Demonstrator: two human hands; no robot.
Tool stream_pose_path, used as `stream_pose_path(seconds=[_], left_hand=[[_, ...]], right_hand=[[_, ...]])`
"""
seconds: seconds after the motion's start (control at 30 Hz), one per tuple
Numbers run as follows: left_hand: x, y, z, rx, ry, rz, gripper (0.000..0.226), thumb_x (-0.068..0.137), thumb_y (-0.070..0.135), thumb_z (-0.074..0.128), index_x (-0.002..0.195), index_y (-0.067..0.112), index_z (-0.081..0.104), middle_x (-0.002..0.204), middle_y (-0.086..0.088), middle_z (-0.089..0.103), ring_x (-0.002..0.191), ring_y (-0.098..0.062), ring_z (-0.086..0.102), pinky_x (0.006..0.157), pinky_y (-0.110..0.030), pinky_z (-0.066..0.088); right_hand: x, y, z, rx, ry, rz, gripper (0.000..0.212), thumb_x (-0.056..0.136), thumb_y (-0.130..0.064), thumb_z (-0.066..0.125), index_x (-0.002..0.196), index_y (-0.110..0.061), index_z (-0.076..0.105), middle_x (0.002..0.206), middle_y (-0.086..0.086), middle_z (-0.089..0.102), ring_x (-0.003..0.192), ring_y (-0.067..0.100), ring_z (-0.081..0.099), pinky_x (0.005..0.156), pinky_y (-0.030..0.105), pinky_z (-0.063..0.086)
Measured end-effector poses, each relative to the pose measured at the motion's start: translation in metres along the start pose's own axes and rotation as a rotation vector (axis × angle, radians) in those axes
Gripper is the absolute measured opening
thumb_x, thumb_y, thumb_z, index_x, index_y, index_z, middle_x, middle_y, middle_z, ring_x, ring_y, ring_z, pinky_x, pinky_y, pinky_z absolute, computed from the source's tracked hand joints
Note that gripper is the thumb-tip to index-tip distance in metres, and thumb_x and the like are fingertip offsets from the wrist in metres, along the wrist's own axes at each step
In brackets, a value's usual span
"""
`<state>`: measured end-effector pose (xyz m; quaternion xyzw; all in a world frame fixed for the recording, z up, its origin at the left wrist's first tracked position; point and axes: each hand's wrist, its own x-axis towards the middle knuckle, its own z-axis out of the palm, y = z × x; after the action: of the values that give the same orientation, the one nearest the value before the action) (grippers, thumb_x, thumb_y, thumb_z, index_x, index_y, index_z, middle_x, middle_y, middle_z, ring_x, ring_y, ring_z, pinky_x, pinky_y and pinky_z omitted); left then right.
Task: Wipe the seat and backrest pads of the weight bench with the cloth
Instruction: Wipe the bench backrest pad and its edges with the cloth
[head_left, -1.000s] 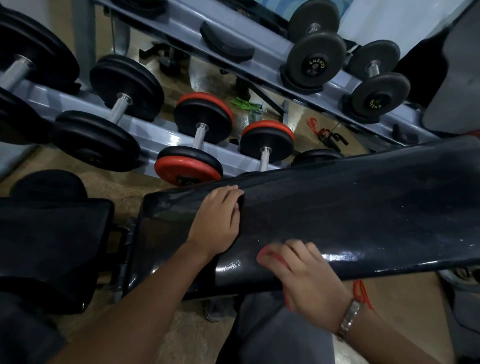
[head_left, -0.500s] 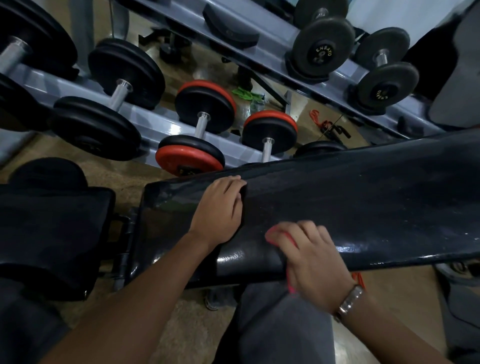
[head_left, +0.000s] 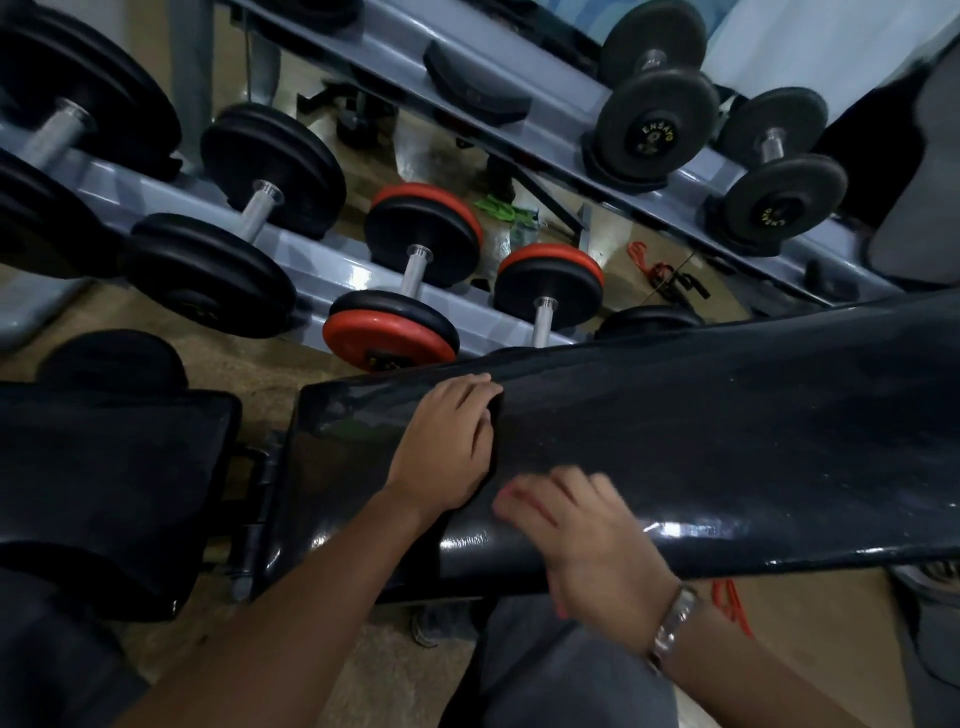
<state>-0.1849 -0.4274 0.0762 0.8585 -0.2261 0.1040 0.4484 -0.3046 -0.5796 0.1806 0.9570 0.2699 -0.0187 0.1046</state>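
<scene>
Since half a second ago, our right hand (head_left: 587, 540) has slid a little up and left along the near edge of the long black glossy backrest pad (head_left: 727, 447), and it is now blurred with motion; our left hand (head_left: 447, 447) has kept its place.

The backrest pad runs from the centre of the frame out to the right edge. The black seat pad (head_left: 104, 467) lies at lower left, apart from it across a metal hinge (head_left: 249, 504).

Our left arm comes in from the bottom left. Its hand lies palm down near the left end of the backrest pad, fingers together and pointing to the upper right, pressing on a dark cloth (head_left: 493, 431) of which only a thin fold shows at the fingertips and along the thumb side. The hand is flat on the cloth rather than closed round it.

Our right arm enters from the lower right with a metal wristwatch (head_left: 672, 623) at the wrist. Its hand is curled over the near edge of the pad, fingers spread on top; red shows at the fingertips, too blurred to tell what it is, and we cannot tell whether it grips anything.

Behind, across the upper frame, a grey steel rack (head_left: 332, 260) carries black and red-edged dumbbells (head_left: 410, 291).
</scene>
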Motion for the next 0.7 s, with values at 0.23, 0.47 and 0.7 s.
stream_pose_path(seconds=[0.23, 0.47, 0.7], left_hand=[[0.000, -0.002, -0.002, -0.030, -0.004, -0.010, 0.048, 0.089, 0.016, 0.040, 0.132, 0.012, 0.060, 0.140, -0.007, 0.059, 0.132, -0.025, 0.051, 0.115, -0.040, 0.036], [0.000, -0.003, -0.001, -0.041, 0.007, -0.019, 0.047, 0.089, 0.017, 0.041, 0.131, 0.012, 0.060, 0.139, -0.005, 0.059, 0.132, -0.023, 0.052, 0.114, -0.041, 0.038], [-0.002, -0.002, -0.001, -0.058, 0.021, -0.018, 0.050, 0.084, 0.014, 0.043, 0.130, 0.010, 0.061, 0.138, -0.006, 0.060, 0.131, -0.024, 0.053, 0.115, -0.040, 0.037]], right_hand=[[0.025, 0.032, -0.013, -0.060, 0.051, 0.210, 0.048, 0.072, -0.025, 0.055, 0.119, -0.025, 0.065, 0.117, -0.003, 0.062, 0.091, 0.028, 0.054, 0.074, 0.039, 0.038], [0.024, 0.034, -0.013, -0.010, -0.022, -0.020, 0.048, 0.073, -0.025, 0.052, 0.119, -0.032, 0.062, 0.120, -0.011, 0.060, 0.094, 0.021, 0.052, 0.075, 0.038, 0.041], [0.047, 0.034, -0.004, -0.068, 0.056, 0.147, 0.045, 0.075, -0.025, 0.050, 0.119, -0.028, 0.063, 0.113, -0.005, 0.061, 0.089, 0.025, 0.051, 0.072, 0.040, 0.040]])
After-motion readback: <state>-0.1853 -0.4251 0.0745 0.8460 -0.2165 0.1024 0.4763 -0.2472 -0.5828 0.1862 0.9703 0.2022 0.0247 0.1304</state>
